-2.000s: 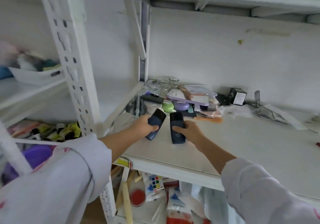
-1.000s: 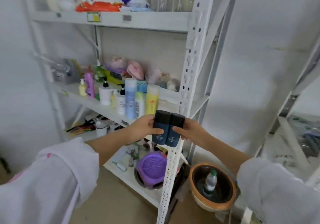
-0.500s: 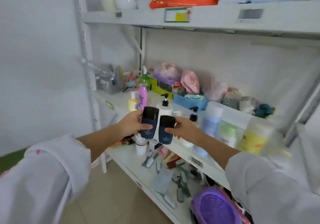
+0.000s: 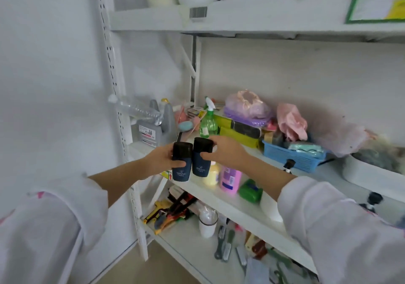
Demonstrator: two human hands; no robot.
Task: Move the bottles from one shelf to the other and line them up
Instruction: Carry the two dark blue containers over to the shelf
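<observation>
My left hand (image 4: 161, 161) grips a dark blue bottle with a black cap (image 4: 181, 169), held upright. My right hand (image 4: 225, 152) grips a second dark blue bottle (image 4: 200, 165) right beside it; the two bottles touch side by side in the air over the left end of the middle shelf (image 4: 236, 204). Behind them on that shelf stand a pale yellow bottle (image 4: 212, 175), a pink bottle (image 4: 230, 180) and a green spray bottle (image 4: 208, 123). A black pump top (image 4: 288, 165) shows above my right forearm.
The white rack's upright post (image 4: 118, 117) is just left of my hands. A grey canister (image 4: 153, 130), a blue basket (image 4: 291, 154), stacked packets and bags fill the shelf's back. A green soap box (image 4: 251, 190) lies near the front edge. Bowls sit on the top shelf; tools lie below.
I turned left from the other shelf carrying both bottles. Since half a second ago my view has closed in on the left end of the middle shelf, with both bottles raised over it.
</observation>
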